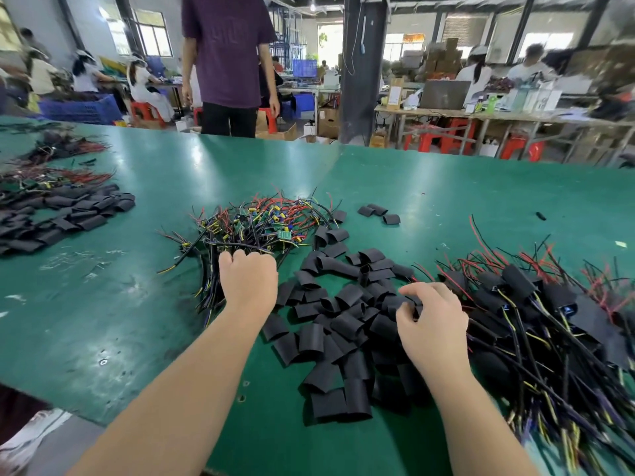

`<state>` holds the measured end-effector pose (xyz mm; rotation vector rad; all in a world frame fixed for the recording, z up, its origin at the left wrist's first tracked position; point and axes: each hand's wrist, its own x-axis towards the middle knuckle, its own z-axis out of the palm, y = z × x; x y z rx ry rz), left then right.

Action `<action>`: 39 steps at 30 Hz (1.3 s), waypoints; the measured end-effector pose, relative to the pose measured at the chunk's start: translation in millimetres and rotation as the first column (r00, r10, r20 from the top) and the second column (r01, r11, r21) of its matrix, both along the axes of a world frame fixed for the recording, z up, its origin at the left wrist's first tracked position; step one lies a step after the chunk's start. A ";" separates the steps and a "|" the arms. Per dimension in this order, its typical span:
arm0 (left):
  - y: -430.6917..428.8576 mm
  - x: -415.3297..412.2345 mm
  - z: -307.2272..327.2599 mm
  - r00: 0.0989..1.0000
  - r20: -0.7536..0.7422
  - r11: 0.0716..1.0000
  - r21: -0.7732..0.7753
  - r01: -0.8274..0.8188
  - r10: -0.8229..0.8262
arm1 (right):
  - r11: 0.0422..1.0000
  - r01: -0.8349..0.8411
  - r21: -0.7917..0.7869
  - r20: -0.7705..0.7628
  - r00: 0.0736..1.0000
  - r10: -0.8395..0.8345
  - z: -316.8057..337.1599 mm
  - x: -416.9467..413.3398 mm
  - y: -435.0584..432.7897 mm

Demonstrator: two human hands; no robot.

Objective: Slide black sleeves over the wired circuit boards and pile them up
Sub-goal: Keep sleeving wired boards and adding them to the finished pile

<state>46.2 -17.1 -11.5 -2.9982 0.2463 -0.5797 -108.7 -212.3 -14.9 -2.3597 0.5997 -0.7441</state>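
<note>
A tangle of bare wired circuit boards (261, 225) lies in the middle of the green table (103, 304). My left hand (249, 278) sits at the near edge of that tangle, fingers curled around its wires. In front of me spreads a heap of loose black sleeves (340, 324). My right hand (431, 324) rests on the right side of the heap, thumb and fingers pinching a black sleeve. At the right lies a pile of sleeved boards (536, 310) with black, red and yellow wires sticking out.
More black sleeves (65, 214) and wired boards (58, 176) lie at the far left of the table. Three stray sleeves (378, 213) sit behind the heap. A person in a purple shirt (228, 63) stands at the far edge. Other workers sit at benches beyond.
</note>
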 end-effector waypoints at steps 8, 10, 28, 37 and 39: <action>-1.7 -14.6 28.2 0.949 -0.082 0.388 -0.921 0.045 -0.304 | 0.976 -0.103 0.194 0.150 0.986 0.074 1.4 0.4 1.8; 5.7 -21.8 33.6 0.920 -0.062 0.237 -0.971 0.034 -0.388 | 0.941 -0.128 0.314 0.176 0.981 0.075 1.2 1.5 2.0; 28.8 -74.3 27.6 0.252 -0.580 0.627 -0.651 0.427 -0.774 | 0.110 -0.411 0.905 0.266 0.748 0.608 5.3 3.6 36.1; 32.8 -39.1 20.1 0.884 -0.322 0.904 -0.369 0.214 -0.340 | 0.697 -0.628 0.346 -0.161 0.692 0.704 -13.0 5.0 51.5; 27.6 -39.8 12.1 0.910 -0.303 0.925 -0.337 0.177 -0.284 | 0.711 -0.666 0.227 -0.187 0.687 0.703 -14.7 5.7 54.5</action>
